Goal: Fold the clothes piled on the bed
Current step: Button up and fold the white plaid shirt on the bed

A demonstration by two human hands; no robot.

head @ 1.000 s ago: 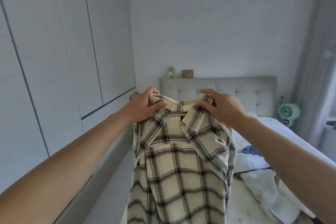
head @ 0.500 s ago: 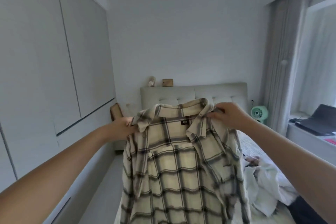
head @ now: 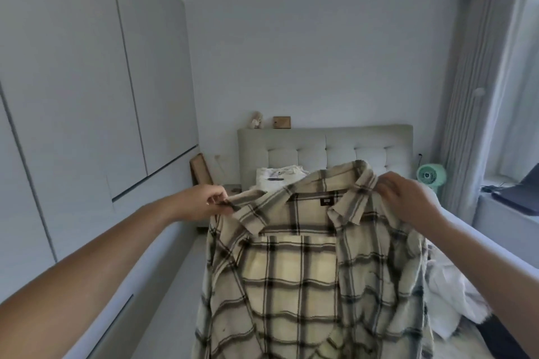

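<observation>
Head view: the left hand (head: 204,202) pinches the left collar tip of the plaid shirt (head: 315,271), and the right hand (head: 408,201) grips its right shoulder; the shirt hangs open in the air above the near end of the bed (head: 466,230). It hides much of the white clothes (head: 455,300) piled at right. A folded white garment (head: 280,176) lies by the far headboard (head: 323,140), a green fan (head: 431,175) beyond. Since half a second ago the hands have spread wider, stretching the collar flat.

2 hands (head: 204,202), 1 plaid shirt (head: 315,265), 1 bed (head: 323,143), 1 fan (head: 431,174), 1 laptop (head: 522,189).
</observation>
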